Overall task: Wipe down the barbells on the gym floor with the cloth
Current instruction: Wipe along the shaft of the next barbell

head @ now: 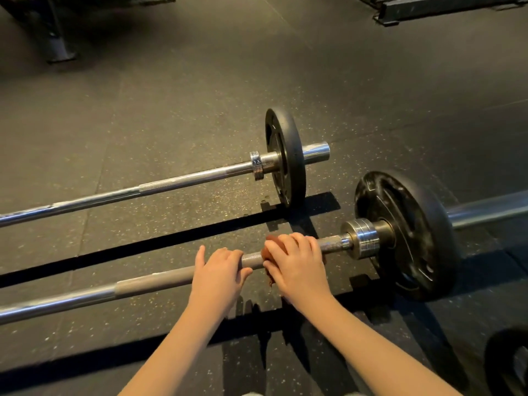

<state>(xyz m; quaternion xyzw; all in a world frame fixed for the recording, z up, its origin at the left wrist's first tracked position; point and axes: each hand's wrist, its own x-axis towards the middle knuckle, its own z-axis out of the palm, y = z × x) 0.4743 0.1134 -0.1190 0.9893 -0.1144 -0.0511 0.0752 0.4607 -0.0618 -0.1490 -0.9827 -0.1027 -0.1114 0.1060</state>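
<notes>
Head view, two barbells, one cloth, left fingers gripping near barbell, right fingers clutching cloth

Your left hand grips the near barbell by its knurled shaft. Just beside it at 3 o'clock, your right hand clasps the brown cloth round the shaft, near the black plate. The far barbell lies at 12 o'clock.

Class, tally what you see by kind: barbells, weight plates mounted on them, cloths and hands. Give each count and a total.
Barbells: 2, the far barbell and the near barbell
Mounted plates: 2, the far plate and the near plate
Cloths: 1, the brown cloth
Hands: 2, the left hand and the right hand
Total: 7
</notes>
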